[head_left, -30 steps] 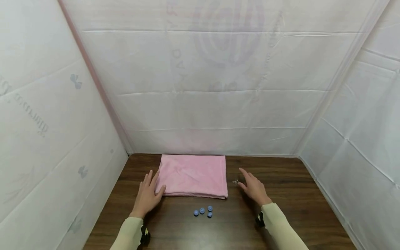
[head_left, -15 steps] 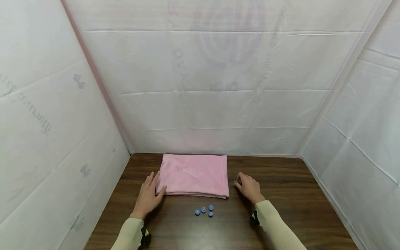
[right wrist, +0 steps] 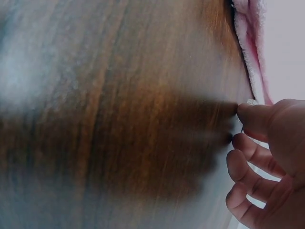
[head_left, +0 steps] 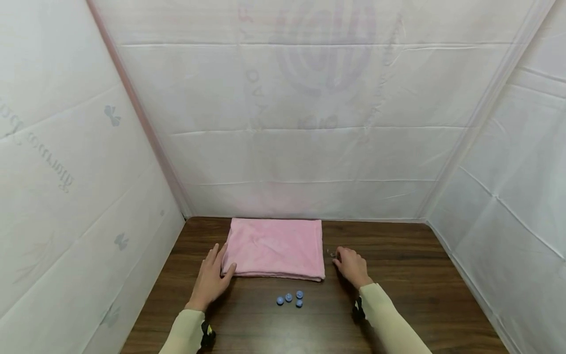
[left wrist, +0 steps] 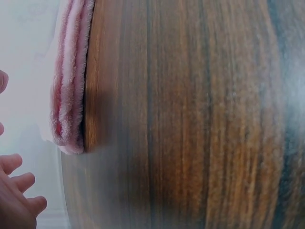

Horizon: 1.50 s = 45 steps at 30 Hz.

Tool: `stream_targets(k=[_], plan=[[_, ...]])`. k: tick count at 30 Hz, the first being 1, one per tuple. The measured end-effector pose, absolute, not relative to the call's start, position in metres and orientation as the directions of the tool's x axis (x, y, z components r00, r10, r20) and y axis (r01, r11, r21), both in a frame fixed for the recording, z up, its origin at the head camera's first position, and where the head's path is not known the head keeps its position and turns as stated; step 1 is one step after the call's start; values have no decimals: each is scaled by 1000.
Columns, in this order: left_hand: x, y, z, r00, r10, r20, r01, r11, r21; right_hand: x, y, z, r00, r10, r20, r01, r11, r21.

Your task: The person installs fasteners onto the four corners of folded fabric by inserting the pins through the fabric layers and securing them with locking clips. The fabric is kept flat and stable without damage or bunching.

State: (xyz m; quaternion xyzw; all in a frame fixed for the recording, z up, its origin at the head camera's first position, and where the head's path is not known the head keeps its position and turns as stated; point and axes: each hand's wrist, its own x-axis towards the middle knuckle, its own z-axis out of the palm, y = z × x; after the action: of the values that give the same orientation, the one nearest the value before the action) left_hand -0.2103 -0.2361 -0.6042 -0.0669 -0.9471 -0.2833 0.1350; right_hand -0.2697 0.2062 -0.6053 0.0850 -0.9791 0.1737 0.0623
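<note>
A: from where I'm standing, both pale yellow-green fabric sleeves (head_left: 389, 317) reach forward. Bare left hand (head_left: 208, 284) is palm down, fingers pretty straight, thumb stuck out.

B: yep, and the bare right hand (head_left: 353, 268) is pinching, fingers curled in, angled inward lol

A cloth (head_left: 276, 248) lies near the back of a table (head_left: 407, 275), with sheeting (head_left: 300, 157) behind and at both sides. The person's left hand (head_left: 209, 281) is at the cloth's left edge, the right hand (head_left: 353, 268) apart to its right, an object (head_left: 333, 255) at its fingertips. Four pieces (head_left: 289, 297) sit before the cloth, the rightmost pair front to back.
</note>
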Motion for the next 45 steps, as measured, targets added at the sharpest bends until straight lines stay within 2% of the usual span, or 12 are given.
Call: stream_targets(k=[14,28,38,45], plan=[[-208,-232,-603,-942,50,331,224,827,515,-273,206,-610,-982,-131,133,-170,923,-346],[-223,-192,-592,-832,236,502,486,747,453,-267,220,-599,-976,-120,182,-188,887,-423],[-238,-134,-568,-844,379,380,528,713,461,-261,227,-590,-976,-76,202,-160,884,-438],[-238,-95,-566,-780,525,342,626,663,411,-254,234,-591,-973,-58,222,-154,883,-443]])
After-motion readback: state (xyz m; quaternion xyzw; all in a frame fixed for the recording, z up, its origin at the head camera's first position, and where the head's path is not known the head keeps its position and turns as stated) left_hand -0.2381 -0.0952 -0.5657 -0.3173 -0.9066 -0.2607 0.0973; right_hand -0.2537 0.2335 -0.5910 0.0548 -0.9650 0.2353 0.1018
